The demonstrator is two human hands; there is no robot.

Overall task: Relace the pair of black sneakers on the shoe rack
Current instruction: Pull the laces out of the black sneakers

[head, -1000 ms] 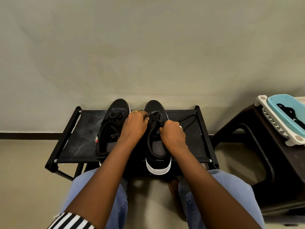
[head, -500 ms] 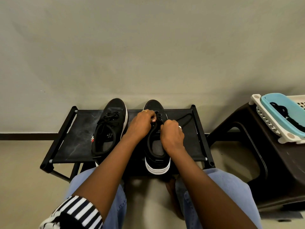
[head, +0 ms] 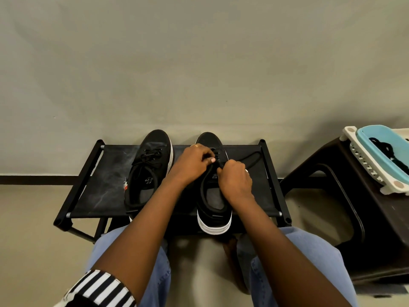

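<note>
Two black sneakers with white soles stand side by side on a low black shoe rack (head: pixel 93 196), toes toward the wall. The left sneaker (head: pixel 150 167) is laced, its lace ends loose. Both hands work over the eyelets of the right sneaker (head: pixel 213 209). My left hand (head: pixel 190 165) pinches the black lace (head: pixel 252 159) near the tongue, thumb against fingers. My right hand (head: pixel 235 180) grips the lace at the right side of the tongue. A loop of that lace trails onto the rack to the right.
A dark brown plastic stool (head: pixel 358 218) stands at the right, carrying a white and light-blue basket (head: pixel 367 156) with a black lace inside. The grey wall rises just behind the rack. My knees in blue jeans are close under the rack's front edge.
Both hands have shifted slightly toward the toe end of the right sneaker, and the left thumb now shows pinching the lace. The sneakers have not moved.
</note>
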